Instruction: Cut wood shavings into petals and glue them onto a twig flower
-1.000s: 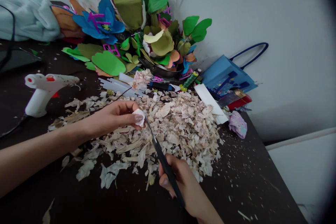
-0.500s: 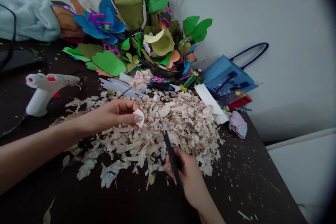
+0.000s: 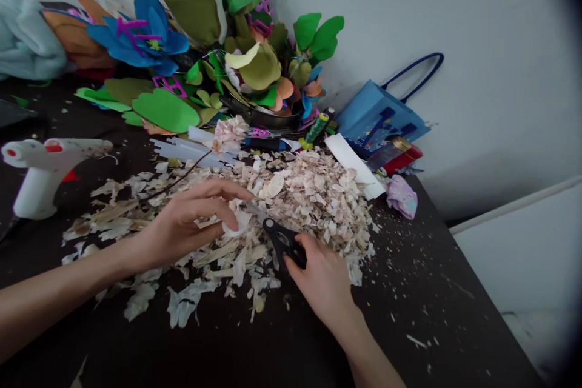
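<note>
Between the thumb and a bent finger of my left hand is a small whitish petal-like piece, while the index finger stretches out above it. My right hand grips black-handled scissors with fingers in the handle loops. Their blades point up and left at the piece, close to my left fingertips; whether they touch it I cannot tell. Under both hands spreads a heap of dry, pale petal scraps on the dark table. A dry pinkish flower on a stem lies behind my left hand.
A white glue gun stands at the left. Translucent glue sticks, a green thread spool and a white strip lie behind the heap. Colourful artificial flowers fill the back; a blue bag leans against the wall.
The scissors have turned from edge-on to flatter, their blades now at the piece in my left hand. My left index finger has lifted and stretched out. The view has shifted right.
</note>
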{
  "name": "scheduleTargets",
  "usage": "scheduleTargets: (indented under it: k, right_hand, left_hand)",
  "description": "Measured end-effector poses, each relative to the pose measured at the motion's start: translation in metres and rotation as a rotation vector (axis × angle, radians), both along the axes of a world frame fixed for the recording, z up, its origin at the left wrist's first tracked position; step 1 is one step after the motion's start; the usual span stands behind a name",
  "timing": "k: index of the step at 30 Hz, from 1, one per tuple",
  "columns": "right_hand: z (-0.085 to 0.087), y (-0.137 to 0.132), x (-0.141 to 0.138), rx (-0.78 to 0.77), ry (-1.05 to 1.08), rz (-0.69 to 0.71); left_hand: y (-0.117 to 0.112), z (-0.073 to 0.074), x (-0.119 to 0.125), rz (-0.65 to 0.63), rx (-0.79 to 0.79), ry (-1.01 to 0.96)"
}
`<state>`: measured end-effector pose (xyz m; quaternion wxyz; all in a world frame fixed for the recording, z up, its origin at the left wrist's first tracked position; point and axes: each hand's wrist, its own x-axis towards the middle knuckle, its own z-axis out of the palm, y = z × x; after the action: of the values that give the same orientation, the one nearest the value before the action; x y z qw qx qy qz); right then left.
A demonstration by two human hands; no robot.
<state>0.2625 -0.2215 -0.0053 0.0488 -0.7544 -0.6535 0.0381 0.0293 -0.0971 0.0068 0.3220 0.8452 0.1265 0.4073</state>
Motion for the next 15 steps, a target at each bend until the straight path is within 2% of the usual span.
scheduleTargets:
  k: [7,10,12,14,15]
  right_hand:
    - [0.000,0.001,0.002,0.021,0.061,0.079]
    - [0.006,0.000,0.003,0.078,0.171,0.073]
    - [0.011,-0.001,0.002,0.127,0.400,0.067]
    - [0.014,-0.003,-0.003,0.095,0.800,0.088]
    - [0.014,-0.004,-0.007,0.032,1.035,0.102]
  left_hand:
    - [-0.008,0.001,0.002,0.004,-0.018,-0.035]
    - [-0.011,0.001,0.003,-0.017,-0.041,-0.018]
    - [-0.016,-0.001,0.005,-0.043,-0.067,-0.020]
    - [-0.022,-0.004,0.008,-0.080,-0.092,-0.021]
    - [-0.025,-0.005,0.010,-0.097,-0.100,-0.015]
